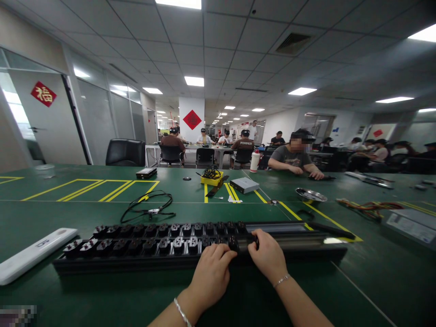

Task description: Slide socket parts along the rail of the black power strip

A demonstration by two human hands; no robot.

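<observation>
A long black power strip housing [143,263] lies across the table in front of me, with two rows of black socket modules [150,245] filling its left and middle part. The right part of its front channel [289,245] is bare. My left hand [211,270] has its fingers curled over the housing's front edge, touching it beside the last module in the front row. Just right of it, my right hand [269,256] pinches a small black socket module over the front channel. The fingers hide most of that piece.
A white long case [37,254] lies left of the housing. Beyond are a black cable [150,209], a yellow box [211,178], a grey box [244,185] and a metal bowl [310,195]. A metal power supply [412,227] stands right. A co-worker [293,156] sits across the table.
</observation>
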